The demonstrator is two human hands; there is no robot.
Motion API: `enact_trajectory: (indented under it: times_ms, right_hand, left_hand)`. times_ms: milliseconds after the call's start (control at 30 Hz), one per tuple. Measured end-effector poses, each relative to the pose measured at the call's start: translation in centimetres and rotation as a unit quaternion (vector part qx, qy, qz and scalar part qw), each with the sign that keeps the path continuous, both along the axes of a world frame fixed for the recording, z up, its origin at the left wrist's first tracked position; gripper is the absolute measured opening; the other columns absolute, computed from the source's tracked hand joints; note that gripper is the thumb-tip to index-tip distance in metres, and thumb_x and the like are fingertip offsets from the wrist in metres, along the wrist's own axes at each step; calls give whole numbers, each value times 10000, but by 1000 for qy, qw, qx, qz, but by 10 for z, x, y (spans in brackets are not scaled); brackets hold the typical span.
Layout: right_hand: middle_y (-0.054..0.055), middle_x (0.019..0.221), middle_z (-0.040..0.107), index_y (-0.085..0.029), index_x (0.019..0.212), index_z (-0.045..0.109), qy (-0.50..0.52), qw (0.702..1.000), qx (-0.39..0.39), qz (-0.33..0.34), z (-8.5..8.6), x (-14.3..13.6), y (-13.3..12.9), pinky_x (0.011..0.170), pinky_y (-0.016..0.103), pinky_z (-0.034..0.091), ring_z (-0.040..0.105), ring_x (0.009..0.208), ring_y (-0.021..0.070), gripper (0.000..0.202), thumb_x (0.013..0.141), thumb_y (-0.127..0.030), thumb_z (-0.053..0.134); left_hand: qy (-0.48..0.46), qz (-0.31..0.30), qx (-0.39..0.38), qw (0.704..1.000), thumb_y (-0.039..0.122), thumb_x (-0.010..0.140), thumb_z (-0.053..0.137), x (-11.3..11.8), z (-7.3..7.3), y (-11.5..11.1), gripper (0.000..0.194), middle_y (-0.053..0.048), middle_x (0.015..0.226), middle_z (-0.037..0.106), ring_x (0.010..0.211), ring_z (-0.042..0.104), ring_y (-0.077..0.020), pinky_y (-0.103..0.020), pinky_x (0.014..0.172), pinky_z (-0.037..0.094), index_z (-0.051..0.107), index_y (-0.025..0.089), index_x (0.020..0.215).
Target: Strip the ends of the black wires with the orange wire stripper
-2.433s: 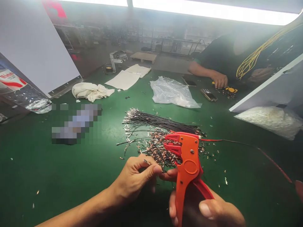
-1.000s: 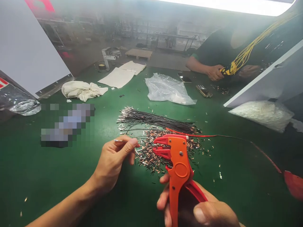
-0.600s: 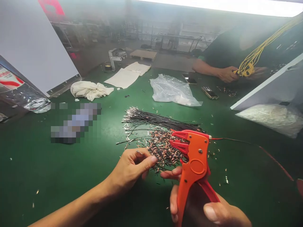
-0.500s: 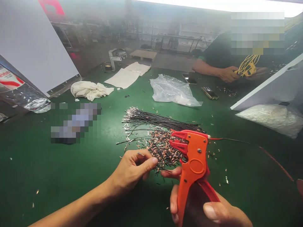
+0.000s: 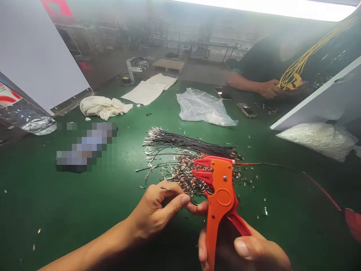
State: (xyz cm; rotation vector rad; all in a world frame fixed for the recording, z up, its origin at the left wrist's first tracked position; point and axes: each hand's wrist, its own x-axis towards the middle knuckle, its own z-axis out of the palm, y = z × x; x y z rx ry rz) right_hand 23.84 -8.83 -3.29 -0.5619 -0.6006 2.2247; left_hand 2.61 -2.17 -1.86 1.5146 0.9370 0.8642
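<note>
My right hand (image 5: 254, 246) is wrapped round the handles of an orange and red wire stripper (image 5: 224, 188), its jaws pointing left. Just left of it, my left hand (image 5: 160, 210) is closed in a pinch, with a thin wire with a metal end (image 5: 164, 188) lying across its index finger. The right index fingertip is close to the left thumb; whether they touch is unclear. Beyond the hands lies a heap of small black and copper-coloured scraps (image 5: 187, 175). Behind the heap is a bundle of black wires (image 5: 191, 143) with metal ends at the left.
On the green table (image 5: 84, 210) lie a pixelated object (image 5: 87, 146), a white cloth (image 5: 104, 107), paper (image 5: 146, 90), a clear plastic bag (image 5: 204, 107) and phones (image 5: 246, 110). A bottle (image 5: 25, 109) is at the left. Across the table, a person's hands hold yellow wires (image 5: 293, 81).
The wire stripper and my right hand have moved left, closer to my left hand. The whole view has shifted slightly.
</note>
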Motion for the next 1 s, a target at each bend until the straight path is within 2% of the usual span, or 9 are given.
enact_trajectory:
  times_ms: [67,167,267,400,533,700,800,900,1000]
  right_hand:
    - [126,937,752,-135,1322,562,-5,1000,-5,3,2,-1,-1,763,370,486,687,824,238,620,759,-350,705]
    - [120,1093,740,-184,1247,618,-11,1000,-21,-7,4,-3,-2,757,353,501,703,838,228,570,714,-337,748]
    - [116,1169,725,-193,1199,645,-19,1000,-11,-14,4,-5,-4,769,339,512,720,871,227,538,698,-329,783]
    - [115,1092,742,-170,1209,639,-15,1000,-12,-1,3,-5,-5,782,316,505,727,875,217,557,707,-354,796]
    - [115,1091,743,-175,1216,638,-20,1000,-11,1,2,-4,-5,795,320,512,729,888,221,563,704,-345,800]
    - [105,1153,736,-198,1268,611,46,998,40,10,-7,-4,-3,815,269,522,730,955,188,512,782,-287,747]
    - [111,1179,730,-198,1289,600,68,996,51,21,-11,-4,-2,839,260,525,727,981,180,503,808,-267,731]
    - [118,1173,733,-195,1290,602,63,996,55,24,-13,-4,-2,836,268,533,730,972,187,507,808,-278,735]
    - [124,1169,728,-195,1290,600,51,997,55,25,-13,-4,-2,818,279,538,734,953,199,516,800,-289,735]
  left_hand:
    - [13,31,14,999,384,870,630,-3,-2,3,331,-23,565,605,564,512,-134,-240,558,397,687,172,623]
    - [-20,93,-39,995,400,891,613,-10,-2,9,321,13,527,566,489,500,-106,-230,525,379,672,171,673]
    - [-64,151,-45,985,397,888,634,-17,2,14,270,28,520,577,462,510,-91,-223,518,378,695,173,750]
    - [-77,156,-38,984,411,874,663,-18,4,10,279,33,512,561,459,510,-86,-219,497,375,701,176,729]
    - [-106,177,-37,978,426,882,656,-16,4,7,252,44,521,550,450,497,-82,-220,479,364,702,193,796]
    - [-65,252,79,962,381,914,625,-19,5,5,188,53,514,532,457,474,-82,-230,495,349,722,230,858]
    - [-26,257,164,952,309,903,644,-20,2,0,119,43,548,567,493,483,-99,-250,554,391,734,252,851]
    - [-29,238,185,953,265,870,675,-20,-2,-3,84,15,584,600,586,532,-144,-294,646,435,736,250,813]
    - [-24,231,179,956,232,870,664,-19,-6,-4,86,13,596,588,592,518,-144,-288,631,414,727,246,813]
